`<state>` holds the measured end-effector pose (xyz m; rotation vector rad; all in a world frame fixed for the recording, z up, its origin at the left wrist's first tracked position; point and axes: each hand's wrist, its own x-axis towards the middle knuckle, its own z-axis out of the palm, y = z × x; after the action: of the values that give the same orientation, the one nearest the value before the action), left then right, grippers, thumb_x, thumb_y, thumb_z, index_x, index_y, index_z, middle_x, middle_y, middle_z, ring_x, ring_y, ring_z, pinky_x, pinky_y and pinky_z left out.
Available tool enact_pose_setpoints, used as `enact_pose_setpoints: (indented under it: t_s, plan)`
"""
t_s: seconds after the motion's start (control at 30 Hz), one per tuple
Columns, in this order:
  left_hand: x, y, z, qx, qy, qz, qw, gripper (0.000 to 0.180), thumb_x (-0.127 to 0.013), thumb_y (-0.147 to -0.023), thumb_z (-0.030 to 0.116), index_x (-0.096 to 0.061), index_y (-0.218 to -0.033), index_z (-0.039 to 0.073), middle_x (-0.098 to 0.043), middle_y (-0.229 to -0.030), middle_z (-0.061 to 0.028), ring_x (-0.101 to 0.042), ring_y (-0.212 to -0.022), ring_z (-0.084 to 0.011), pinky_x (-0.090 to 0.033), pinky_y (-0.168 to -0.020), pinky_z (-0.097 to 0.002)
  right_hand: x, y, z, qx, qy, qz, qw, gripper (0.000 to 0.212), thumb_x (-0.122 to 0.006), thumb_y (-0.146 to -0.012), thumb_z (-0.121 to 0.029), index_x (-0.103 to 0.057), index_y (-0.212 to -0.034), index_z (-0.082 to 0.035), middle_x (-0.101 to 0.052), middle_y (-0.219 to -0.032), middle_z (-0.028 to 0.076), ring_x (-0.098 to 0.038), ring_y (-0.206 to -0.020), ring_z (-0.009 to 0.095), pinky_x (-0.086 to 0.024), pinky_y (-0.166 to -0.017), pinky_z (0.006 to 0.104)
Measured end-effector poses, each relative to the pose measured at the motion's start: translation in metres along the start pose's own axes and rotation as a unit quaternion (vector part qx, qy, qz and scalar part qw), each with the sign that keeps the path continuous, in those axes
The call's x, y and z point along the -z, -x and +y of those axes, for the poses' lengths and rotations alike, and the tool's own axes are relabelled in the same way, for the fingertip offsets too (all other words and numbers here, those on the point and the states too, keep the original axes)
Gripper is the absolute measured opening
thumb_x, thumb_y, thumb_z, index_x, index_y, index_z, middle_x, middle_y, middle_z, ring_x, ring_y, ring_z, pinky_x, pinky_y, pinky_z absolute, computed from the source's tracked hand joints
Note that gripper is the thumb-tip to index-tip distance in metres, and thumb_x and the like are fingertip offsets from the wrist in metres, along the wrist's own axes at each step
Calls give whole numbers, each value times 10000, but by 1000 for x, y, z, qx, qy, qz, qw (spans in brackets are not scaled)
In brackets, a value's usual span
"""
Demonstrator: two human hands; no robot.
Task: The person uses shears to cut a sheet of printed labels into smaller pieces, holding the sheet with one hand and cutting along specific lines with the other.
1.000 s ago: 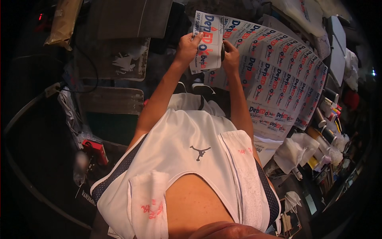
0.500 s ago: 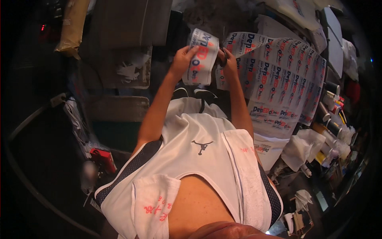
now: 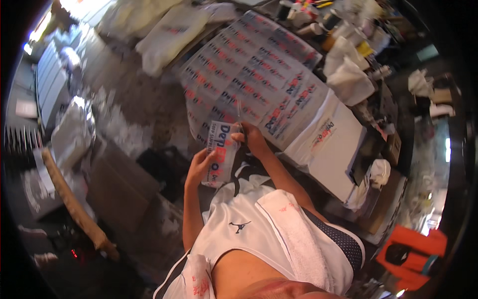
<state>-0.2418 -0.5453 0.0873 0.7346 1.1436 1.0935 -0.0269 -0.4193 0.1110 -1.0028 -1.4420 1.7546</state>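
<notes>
My left hand (image 3: 198, 168) is closed on the lower left edge of a white printed piece (image 3: 218, 162) with blue and red lettering, held upright above my lap. My right hand (image 3: 250, 138) is closed around a pair of scissors (image 3: 239, 108). Its fingers are at the piece's upper right edge, and the narrow blades point away from me. Just beyond both hands lies a large white sheet (image 3: 249, 74) with the same repeated print. The scissors' handles are mostly hidden by my right fingers.
At the far right are spools, crumpled white plastic (image 3: 347, 79) and other clutter. Pale plastic bags (image 3: 172, 37) lie at the far left. A long brown cardboard tube (image 3: 74, 202) and a brown board (image 3: 117, 182) are to my left. An orange item (image 3: 416, 256) sits at right.
My view has turned to the right, bringing the large sheet to the middle. My hands have drawn closer together, with the right fingers now at the piece's edge. The scissors remain in my right hand.
</notes>
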Motion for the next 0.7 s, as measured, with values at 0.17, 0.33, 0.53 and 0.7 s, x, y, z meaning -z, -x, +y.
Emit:
enact_pose_setpoints:
  t_s: [0.17, 0.33, 0.53, 0.7]
  plan:
    - [-60, -54, 32, 48, -32, -153, 987, 430, -726, -930, 194, -614, -1264, -52, -714, -1121, -84, -665, -992, -139, -519, -922, -297, 84, 32, -35, 40, 54, 180, 981, 413, -743, -860, -244, -635, -1176, -1, -677, -993, 17, -613, -892, 100, -478, -816, 259]
    - [-117, -116, 30, 133, -165, -310, 927, 421, -758, -897, 215, -668, -1233, -22, -733, -1072, -79, -654, -1034, -146, -483, -977, -311, 178, 37, -38, 90, -88, 317, 940, 363, -721, -841, -235, -642, -1116, -13, -626, -893, -20, -555, -787, 68, -436, -723, 228]
    - [-178, -185, 16, 75, -128, -299, 943, 479, -723, -925, 247, -626, -1290, -47, -712, -1150, -86, -632, -1057, -139, -477, -964, -322, 284, 50, -36, 107, -107, 395, 906, 357, -731, -841, -186, -661, -1146, -13, -681, -941, -2, -619, -828, 80, -475, -777, 222]
    - [-206, -234, 43, 101, -237, -322, 911, 493, -753, -901, 278, -642, -1246, -55, -714, -1092, -53, -650, -991, -129, -517, -864, -297, 327, 60, -47, 118, -140, 423, 887, 379, -737, -838, -154, -645, -1176, -10, -680, -939, 4, -623, -815, 89, -493, -784, 250]
